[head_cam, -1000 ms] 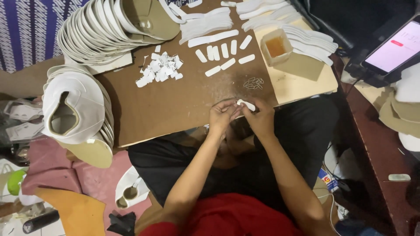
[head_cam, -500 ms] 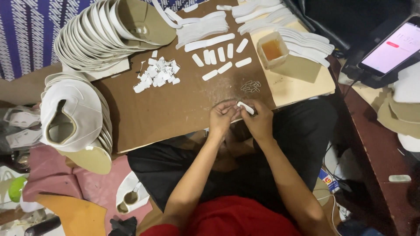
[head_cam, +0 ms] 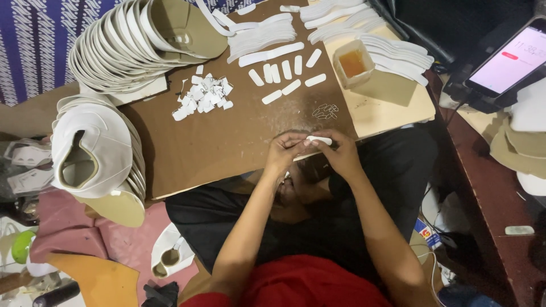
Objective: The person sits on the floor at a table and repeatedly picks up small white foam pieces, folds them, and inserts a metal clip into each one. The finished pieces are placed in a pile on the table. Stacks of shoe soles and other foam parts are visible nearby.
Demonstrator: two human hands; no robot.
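1. My left hand and my right hand meet at the near edge of the brown board that rests over my lap.
2. Between them I hold a small white strip; the fingers of both hands are closed on it, the left at its left end, the right over its right end.
3. Just beyond the strip, a few small wire clips lie on the board.
4. Farther up lies a row of short white strips, apart from one another, and to their left a heap of small white scraps.
5. A square cup of amber liquid stands on the pale sheet to the right.
6. Stacks of white shaped pieces fan out along the left side.
7. A lit phone leans at the far right.
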